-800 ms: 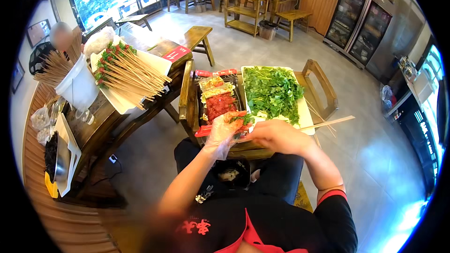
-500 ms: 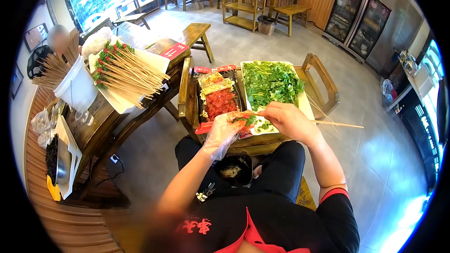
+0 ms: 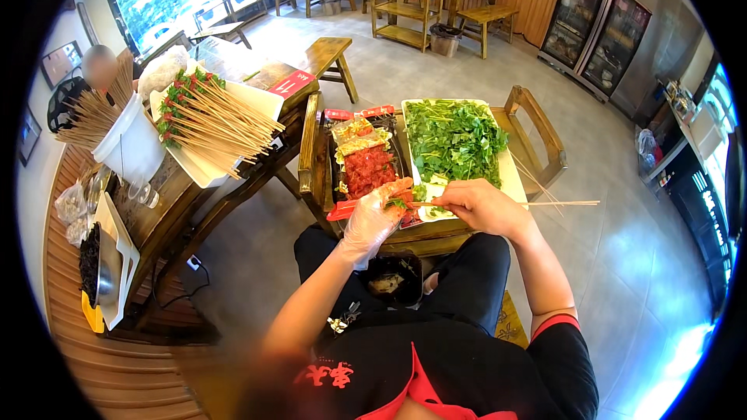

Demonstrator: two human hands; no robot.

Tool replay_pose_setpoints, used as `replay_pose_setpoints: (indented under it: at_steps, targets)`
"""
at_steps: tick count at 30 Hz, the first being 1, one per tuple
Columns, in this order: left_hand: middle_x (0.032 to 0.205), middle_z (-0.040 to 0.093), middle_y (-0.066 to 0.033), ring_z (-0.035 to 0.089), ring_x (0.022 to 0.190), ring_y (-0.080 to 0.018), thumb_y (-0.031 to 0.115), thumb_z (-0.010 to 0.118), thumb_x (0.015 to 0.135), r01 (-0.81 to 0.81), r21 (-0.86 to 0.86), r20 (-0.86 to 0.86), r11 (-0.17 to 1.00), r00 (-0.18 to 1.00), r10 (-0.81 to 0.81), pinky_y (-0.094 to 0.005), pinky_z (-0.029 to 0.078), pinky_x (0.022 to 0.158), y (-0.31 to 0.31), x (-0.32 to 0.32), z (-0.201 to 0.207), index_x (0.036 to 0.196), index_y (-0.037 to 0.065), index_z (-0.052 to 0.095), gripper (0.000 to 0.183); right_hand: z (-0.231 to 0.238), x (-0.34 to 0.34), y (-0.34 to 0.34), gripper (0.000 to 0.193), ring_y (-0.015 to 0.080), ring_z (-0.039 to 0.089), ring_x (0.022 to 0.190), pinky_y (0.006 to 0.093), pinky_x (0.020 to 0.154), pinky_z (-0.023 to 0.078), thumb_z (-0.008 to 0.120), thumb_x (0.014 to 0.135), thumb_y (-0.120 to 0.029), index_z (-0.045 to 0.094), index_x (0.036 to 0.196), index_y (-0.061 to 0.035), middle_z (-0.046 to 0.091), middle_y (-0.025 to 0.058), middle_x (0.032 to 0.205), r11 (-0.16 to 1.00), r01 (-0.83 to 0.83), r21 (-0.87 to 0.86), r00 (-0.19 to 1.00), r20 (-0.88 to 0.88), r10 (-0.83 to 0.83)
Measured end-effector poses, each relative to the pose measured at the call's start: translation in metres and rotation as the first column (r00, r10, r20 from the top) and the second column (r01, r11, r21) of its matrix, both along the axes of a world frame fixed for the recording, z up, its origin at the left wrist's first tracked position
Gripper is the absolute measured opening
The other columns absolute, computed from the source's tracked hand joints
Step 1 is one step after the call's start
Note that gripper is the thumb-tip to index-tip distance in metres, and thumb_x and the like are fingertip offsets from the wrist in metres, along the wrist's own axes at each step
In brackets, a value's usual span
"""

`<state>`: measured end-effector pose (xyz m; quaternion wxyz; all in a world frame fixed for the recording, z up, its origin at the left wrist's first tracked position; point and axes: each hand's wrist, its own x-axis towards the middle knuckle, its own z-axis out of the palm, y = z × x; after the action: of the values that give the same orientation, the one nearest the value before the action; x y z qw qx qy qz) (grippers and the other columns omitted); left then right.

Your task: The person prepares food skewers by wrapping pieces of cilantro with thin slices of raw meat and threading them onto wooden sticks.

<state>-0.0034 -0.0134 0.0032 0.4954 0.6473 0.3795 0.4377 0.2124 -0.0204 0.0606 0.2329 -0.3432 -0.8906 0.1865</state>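
Note:
My left hand (image 3: 372,222), in a clear plastic glove, is closed around a small bundle of red meat and green leaves (image 3: 401,201). My right hand (image 3: 478,205), bare, pinches a thin wooden skewer (image 3: 564,203). The skewer's left end meets the bundle, while its long shaft sticks out past my right wrist. How deep the tip sits in the bundle is hidden by my fingers. Just beyond my left hand lies sliced red meat (image 3: 369,169) in a dark tray. Leafy green herbs (image 3: 453,140) fill a white tray beyond my right hand, with pale green pieces at its near end.
On the left table (image 3: 183,187), a white tray (image 3: 208,177) holds many filled skewers beside a white bucket (image 3: 128,144) of bare skewers. A dark bin (image 3: 391,276) stands between my legs. A person (image 3: 99,70) is at far left. Wooden chair backs (image 3: 538,136) flank the trays.
My right hand has turned and lowered slightly, and the skewer now lies nearly level at the bundle. My left hand keeps its hold on the bundle. The whole view has shifted a little.

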Motion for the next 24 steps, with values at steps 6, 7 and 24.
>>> replay_pose_setpoints:
  at_steps: [6, 7, 24]
  targets:
    - [0.099, 0.06, -0.0093, 0.058, 0.087, -0.0142, -0.001, 0.056, 0.082, 0.109, -0.208, 0.295, 0.972, 0.954, -0.044, -0.0267, 0.048, 0.079, -0.004, -0.001, -0.007, 0.113, -0.005, 0.052, 0.031, 0.001, -0.004, -0.007, 0.018, 0.0317, 0.057, 0.074, 0.0391, 0.062, 0.046, 0.054, 0.077, -0.004, 0.062, 0.093, -0.0051, 0.057, 0.0115, 0.078, 0.997, 0.072, 0.04, 0.995, 0.065, -0.074]
    - [0.099, 0.06, -0.0101, 0.059, 0.087, -0.0148, -0.001, 0.056, 0.082, 0.117, -0.248, 0.327, 0.962, 0.945, -0.031, -0.0268, 0.049, 0.079, -0.005, 0.001, -0.005, 0.113, -0.005, 0.052, 0.031, 0.0, -0.005, -0.009, 0.019, 0.0315, 0.057, 0.073, 0.0392, 0.062, 0.046, 0.054, 0.077, -0.004, 0.062, 0.093, -0.0052, 0.057, 0.0113, 0.078, 0.995, 0.085, 0.053, 0.993, 0.079, -0.089]
    - [0.097, 0.06, -0.0174, 0.063, 0.085, -0.0256, -0.004, 0.052, 0.084, 0.164, -0.405, 0.667, 0.899, 0.726, 0.168, -0.0336, 0.054, 0.076, 0.007, -0.004, -0.004, 0.111, -0.008, 0.048, 0.028, -0.014, -0.011, -0.018, 0.021, 0.0323, 0.057, 0.073, 0.0384, 0.065, 0.047, 0.055, 0.076, 0.0, 0.06, 0.095, -0.0028, 0.057, 0.0134, 0.08, 0.986, 0.139, 0.096, 0.986, -0.101, -0.13]
